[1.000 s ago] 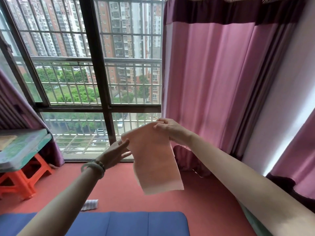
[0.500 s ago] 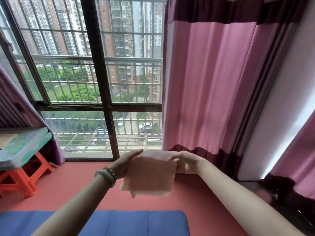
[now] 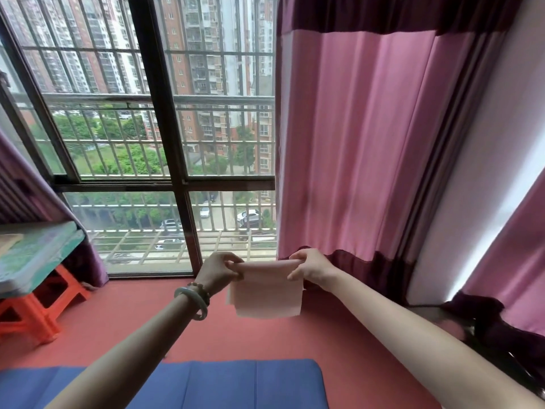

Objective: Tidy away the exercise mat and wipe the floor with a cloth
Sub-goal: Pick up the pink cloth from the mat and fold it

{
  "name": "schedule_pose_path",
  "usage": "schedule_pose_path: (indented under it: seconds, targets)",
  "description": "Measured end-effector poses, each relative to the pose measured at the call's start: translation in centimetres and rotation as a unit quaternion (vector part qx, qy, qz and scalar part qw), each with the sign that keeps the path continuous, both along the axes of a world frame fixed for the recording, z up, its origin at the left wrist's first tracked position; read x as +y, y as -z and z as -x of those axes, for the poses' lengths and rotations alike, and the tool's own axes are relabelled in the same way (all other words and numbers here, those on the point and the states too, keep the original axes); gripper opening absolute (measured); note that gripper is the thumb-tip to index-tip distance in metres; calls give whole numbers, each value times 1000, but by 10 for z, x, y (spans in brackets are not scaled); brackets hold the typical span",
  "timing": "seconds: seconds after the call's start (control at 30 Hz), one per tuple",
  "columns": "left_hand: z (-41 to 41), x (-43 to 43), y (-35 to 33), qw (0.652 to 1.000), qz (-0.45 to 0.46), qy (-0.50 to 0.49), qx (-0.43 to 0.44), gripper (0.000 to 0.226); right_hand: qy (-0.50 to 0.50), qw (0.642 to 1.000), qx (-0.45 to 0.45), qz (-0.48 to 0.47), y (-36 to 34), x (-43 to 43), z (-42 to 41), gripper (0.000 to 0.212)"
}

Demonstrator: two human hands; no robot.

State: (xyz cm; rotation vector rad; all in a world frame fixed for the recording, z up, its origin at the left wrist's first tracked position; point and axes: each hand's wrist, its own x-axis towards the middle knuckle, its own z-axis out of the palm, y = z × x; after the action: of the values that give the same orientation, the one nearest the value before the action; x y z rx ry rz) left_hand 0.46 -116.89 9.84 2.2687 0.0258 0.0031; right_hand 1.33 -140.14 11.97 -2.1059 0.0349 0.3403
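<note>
Head view: red floor [image 3: 348, 346], pink curtain [image 3: 368, 143].

Thin matt cloth [image 3: 267, 290]; smooth matt blue mat [image 3: 236, 382]; glossy orange plastic stool [image 3: 38, 314] lower left; sheeny fabric curtain [image 3: 368, 137].

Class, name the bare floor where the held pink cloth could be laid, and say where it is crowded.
Bare red floor lies between blue mat and window, and right of the mat. Crowded: orange stool at left, curtain folds far right.

No legible text — none anywhere.
</note>
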Motion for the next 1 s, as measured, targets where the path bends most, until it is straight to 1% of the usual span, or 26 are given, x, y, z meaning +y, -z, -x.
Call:
schedule_pose_path:
  seconds: [0.07,0.1,0.2,0.27,0.33,0.4,0.5,0.53,0.57,0.6,0.67,0.7,0.73,0.8,0.83,0.87,0.9,0.97,1.0]
  targets:
    - [-5,-5,-6,998,-48,-18,-36,24,4,995,-51,86,-6,3,1,36]
    - [-6,-6,-9,996,-67,-29,-52,20,11,991,-75,115,-9,6,2,31]
    - [-11,-6,-15,988,-104,-28,-109,14,30,978,-130,162,-13,8,-3,24]
    - [-13,-3,-17,987,-69,17,-143,14,9,972,-144,187,-19,6,-6,17]
    - [-11,-2,-23,988,-4,79,-130,23,-44,965,-139,217,-29,3,-8,13]
    - [-12,-2,-28,984,41,122,-120,25,-108,955,-120,247,-40,0,-7,19]
    - [-11,-6,-33,975,77,155,-141,20,-195,948,-68,241,-48,-2,-3,43]
    - [-12,-9,-34,971,92,170,-144,18,-213,945,-65,240,-47,0,-1,44]
    - [-12,-12,-33,968,102,178,-147,18,-220,943,-67,243,-45,3,0,39]
    - [-13,-15,-31,967,109,175,-152,17,-216,942,-70,246,-43,6,0,32]
    - [-16,-19,-24,972,120,122,-158,12,-186,952,-74,233,-39,11,0,21]
    - [-20,-18,-14,978,120,72,-152,19,-164,959,-73,219,-38,12,-1,19]
    - [-20,-17,-5,984,114,14,-134,33,-141,966,-72,204,-37,12,-2,18]
    - [-19,-15,20,986,116,-104,-60,61,-99,975,-65,189,-36,11,-3,18]
    - [-15,-16,32,982,140,-128,-6,69,-83,976,-61,192,-37,11,-3,18]
    - [-9,-19,42,973,188,-124,59,75,-72,976,-58,197,-37,10,-3,18]
    - [-3,-23,49,954,246,-105,133,81,-62,977,-53,197,-37,8,-2,19]
    - [10,-34,58,892,352,-61,277,83,-44,984,-32,171,-35,6,0,17]
    - [13,-41,62,866,379,-40,323,85,-31,990,-17,136,-34,4,2,14]
